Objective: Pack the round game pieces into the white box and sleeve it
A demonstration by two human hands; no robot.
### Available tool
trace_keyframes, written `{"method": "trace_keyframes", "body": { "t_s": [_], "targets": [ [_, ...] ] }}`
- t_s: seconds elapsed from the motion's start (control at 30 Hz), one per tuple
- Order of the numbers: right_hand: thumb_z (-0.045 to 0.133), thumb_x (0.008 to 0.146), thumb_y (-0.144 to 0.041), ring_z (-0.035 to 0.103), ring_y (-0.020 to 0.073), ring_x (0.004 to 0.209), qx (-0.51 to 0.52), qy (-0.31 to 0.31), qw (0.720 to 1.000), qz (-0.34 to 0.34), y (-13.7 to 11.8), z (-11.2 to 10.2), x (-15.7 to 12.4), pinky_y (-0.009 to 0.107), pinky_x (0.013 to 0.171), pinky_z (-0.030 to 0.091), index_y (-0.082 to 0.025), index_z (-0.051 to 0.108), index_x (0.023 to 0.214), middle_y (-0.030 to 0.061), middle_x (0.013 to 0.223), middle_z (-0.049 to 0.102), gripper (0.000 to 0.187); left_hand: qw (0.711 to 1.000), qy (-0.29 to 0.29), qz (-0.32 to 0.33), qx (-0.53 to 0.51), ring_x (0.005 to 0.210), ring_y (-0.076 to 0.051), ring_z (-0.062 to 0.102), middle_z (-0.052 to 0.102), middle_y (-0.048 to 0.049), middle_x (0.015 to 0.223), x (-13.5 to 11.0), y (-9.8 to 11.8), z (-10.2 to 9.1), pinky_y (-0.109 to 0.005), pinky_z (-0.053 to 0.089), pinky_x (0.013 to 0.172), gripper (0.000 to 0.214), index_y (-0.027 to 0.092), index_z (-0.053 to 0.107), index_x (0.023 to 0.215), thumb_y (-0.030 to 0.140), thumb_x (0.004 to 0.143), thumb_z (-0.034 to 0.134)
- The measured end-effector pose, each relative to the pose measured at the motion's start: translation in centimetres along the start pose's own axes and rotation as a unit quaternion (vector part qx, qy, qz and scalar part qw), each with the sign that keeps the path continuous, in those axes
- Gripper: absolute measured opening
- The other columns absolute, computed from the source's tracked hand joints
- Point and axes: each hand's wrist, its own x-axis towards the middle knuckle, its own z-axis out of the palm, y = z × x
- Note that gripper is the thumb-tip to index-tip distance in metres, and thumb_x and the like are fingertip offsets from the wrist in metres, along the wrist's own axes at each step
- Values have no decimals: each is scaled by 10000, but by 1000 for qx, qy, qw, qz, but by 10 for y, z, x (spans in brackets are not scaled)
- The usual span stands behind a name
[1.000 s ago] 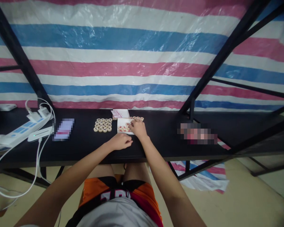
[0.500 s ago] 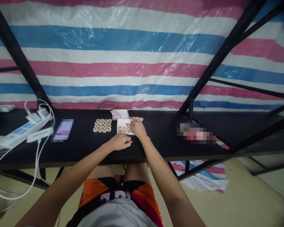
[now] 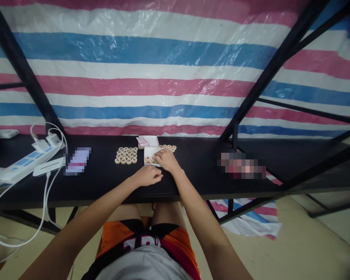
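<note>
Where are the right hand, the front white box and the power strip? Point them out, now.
Right hand point(image 3: 167, 159): head view, back of the hand.
Front white box point(image 3: 150, 151): head view, bare white inside.
Power strip point(image 3: 28, 160): head view, middle of its socket face.

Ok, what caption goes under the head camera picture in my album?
Right hand over red-marked pieces in a white box, left hand near its front edge.

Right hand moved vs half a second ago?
Yes. Judged against the block of dark-marked discs, the right hand has shifted left, closer to them, and slightly toward the near edge of the black table.
</note>
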Motion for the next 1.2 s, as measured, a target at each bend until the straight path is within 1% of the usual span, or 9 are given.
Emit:
{"method": "trace_keyframes", "body": {
  "t_s": [0.27, 0.4, 0.53, 0.67, 0.87, 0.97, 1.07, 1.13, 1.2],
  "targets": [
    [360, 891, -188, 530, 192, 968, 13, 11, 999, 30, 7, 3, 2, 298, 934, 318, -148, 697, 951, 85, 1011, 671, 345, 1000, -10, -5, -1, 570, -111, 513, 573, -4, 606, 0, 0, -1, -242, 337, 585, 320, 165, 584, 635, 293, 900, 458],
    [320, 891, -143, 508, 194, 1055, 12, 89, 985, 150, 28, 5, -1, 296, 929, 346, -168, 616, 1156, 83, 1171, 609, 398, 1000, -7, -3, 8, 595, -115, 528, 570, -3, 622, 0, 1, -4, -238, 360, 603, 308, 166, 580, 646, 285, 902, 456],
    [383, 859, -135, 520, 237, 1049, -24, 38, 959, 279, 44, 5, -8, 338, 871, 393, -204, 575, 1211, 103, 1232, 569, 407, 999, 24, -5, 22, 688, -120, 562, 590, -10, 742, -2, 1, -7, -231, 396, 648, 286, 175, 603, 740, 304, 923, 424],
    [455, 861, -239, 518, 273, 1060, -46, 18, 950, 310, 44, 6, -10, 372, 847, 413, -204, 565, 1198, 135, 1199, 565, 357, 997, 57, -34, 48, 763, -122, 575, 596, -22, 894, -3, 2, -9, -222, 422, 670, 247, 192, 622, 879, 315, 928, 413],
    [450, 869, -248, 540, 263, 1005, -40, 34, 936, 348, 41, 3, -12, 360, 809, 405, -175, 581, 1107, 139, 1092, 604, 281, 986, 102, -65, 117, 791, -141, 583, 591, -49, 904, -2, -4, -13, -241, 434, 676, 263, 176, 609, 896, 263, 940, 366],
    [421, 894, -262, 538, 243, 972, -29, 80, 948, 308, 35, 0, -10, 335, 808, 387, -166, 578, 1074, 122, 1060, 618, 257, 976, 108, -97, 161, 773, -158, 587, 596, -65, 893, -2, -9, -15, -260, 426, 646, 277, 166, 605, 902, 264, 945, 350],
    [408, 910, -268, 516, 235, 995, -19, 125, 975, 181, 21, 1, -2, 326, 861, 357, -156, 586, 1053, 115, 1056, 625, 254, 971, 89, -102, 195, 774, -179, 592, 606, -76, 861, -2, -13, -15, -275, 421, 636, 279, 160, 606, 922, 281, 945, 356],
    [434, 903, -253, 509, 226, 1009, -10, 102, 991, 86, 10, 5, 4, 325, 905, 334, -164, 606, 1028, 101, 1039, 638, 230, 972, 71, -99, 202, 784, -193, 595, 616, -82, 851, -2, -14, -14, -287, 425, 648, 272, 157, 611, 932, 292, 940, 375],
    [464, 893, -243, 506, 218, 1024, -1, 63, 998, 28, 1, 8, 9, 320, 918, 328, -178, 623, 1002, 83, 1023, 652, 204, 973, 54, -97, 201, 803, -203, 597, 626, -90, 858, -2, -15, -14, -297, 432, 671, 256, 151, 618, 932, 287, 930, 402]
  ]
}}
